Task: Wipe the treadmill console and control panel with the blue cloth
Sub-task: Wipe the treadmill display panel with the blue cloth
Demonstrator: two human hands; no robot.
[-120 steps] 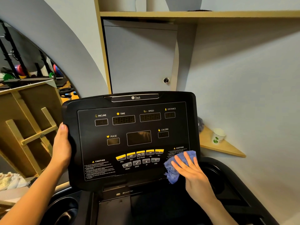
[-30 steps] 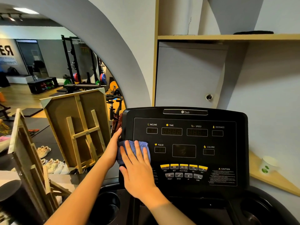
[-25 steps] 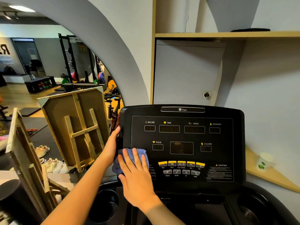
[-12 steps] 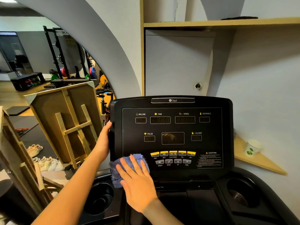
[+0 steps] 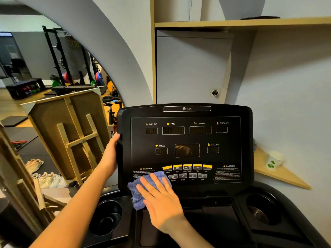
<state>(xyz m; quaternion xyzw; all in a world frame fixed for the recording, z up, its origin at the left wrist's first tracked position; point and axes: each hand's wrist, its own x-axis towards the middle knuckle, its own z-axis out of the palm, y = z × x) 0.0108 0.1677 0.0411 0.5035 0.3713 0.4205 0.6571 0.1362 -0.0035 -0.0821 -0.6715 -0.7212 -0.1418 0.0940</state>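
The black treadmill console (image 5: 232,154) stands upright before me, with dark displays and a row of yellow and grey buttons (image 5: 187,167). My right hand (image 5: 161,201) lies flat, fingers spread, pressing the blue cloth (image 5: 138,190) against the console's lower left corner, over the left caution text. The cloth's lower edge hangs past the console's bottom rim. My left hand (image 5: 111,154) grips the console's left edge, thumb on the front.
Round cup holders (image 5: 107,219) (image 5: 261,210) sit left and right below the console. A paper cup (image 5: 274,160) stands on a wooden corner shelf (image 5: 281,174) at the right. Wooden frames (image 5: 71,136) lean at the left; shoes (image 5: 44,178) lie on the floor.
My right hand has slid the cloth down the console's left side, from beside the pulse display to the lower left corner and slightly rightward. My left hand stays on the left edge.
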